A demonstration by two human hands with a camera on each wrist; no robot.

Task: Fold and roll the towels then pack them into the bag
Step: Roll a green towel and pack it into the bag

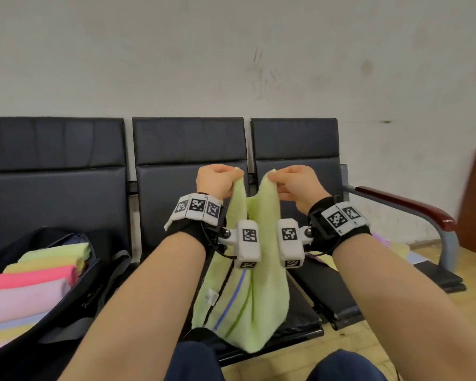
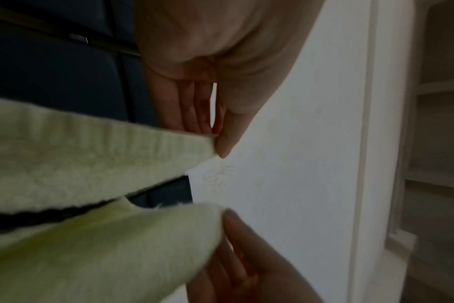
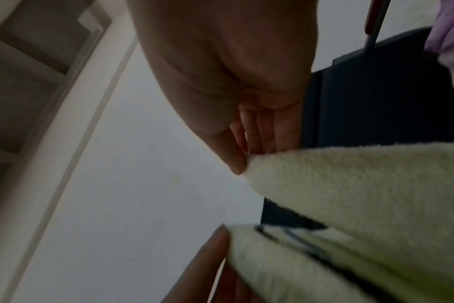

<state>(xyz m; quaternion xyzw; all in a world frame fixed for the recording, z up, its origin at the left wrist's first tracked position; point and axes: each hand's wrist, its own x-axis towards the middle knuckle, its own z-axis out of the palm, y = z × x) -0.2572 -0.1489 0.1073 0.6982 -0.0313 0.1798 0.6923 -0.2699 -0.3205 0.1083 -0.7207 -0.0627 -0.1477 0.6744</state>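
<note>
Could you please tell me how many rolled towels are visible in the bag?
4 clearly: green, yellow, bright pink and pale pink, side by side in the bag; striped layers nearer the camera may hide more.

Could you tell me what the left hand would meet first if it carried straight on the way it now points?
Probably the middle seat's dark backrest: the left hand, pinching the green towel corner, points up and away toward it. Depth is unclear.

Lime-green towel (image 1: 254, 303) w/ blue & green stripes (black edging); black bag (image 1: 74, 295).
</note>
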